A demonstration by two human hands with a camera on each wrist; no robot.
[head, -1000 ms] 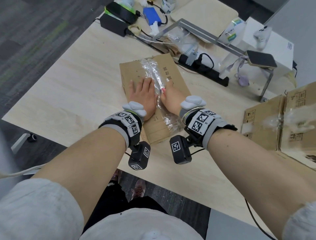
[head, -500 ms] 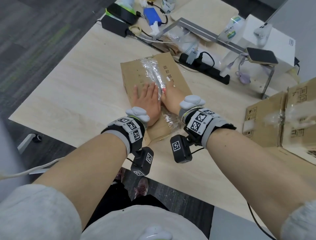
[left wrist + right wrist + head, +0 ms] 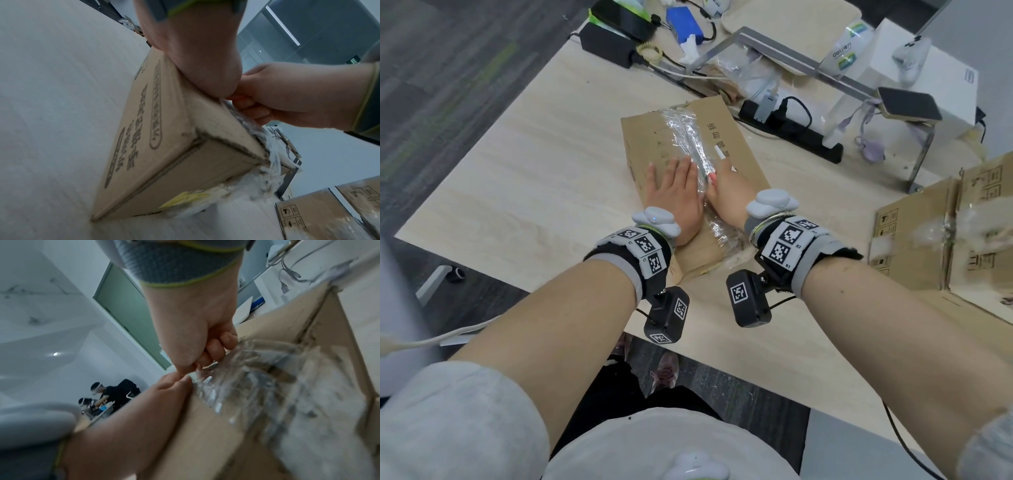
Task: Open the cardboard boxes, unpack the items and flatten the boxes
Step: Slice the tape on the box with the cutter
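Our left hand pressed flat on the taped cardboard box at counter centre, our right hand at its three o'clock, fingers curled gripping the clear tape along the seam

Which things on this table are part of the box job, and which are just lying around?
Part of the job:
- brown cardboard box sealed with clear tape
- left hand pressing flat on it
- right hand with fingers curled at the tape seam
- second taped cardboard box

Lying about:
- black power strip
- black power adapter
- blue rectangular device
- white box
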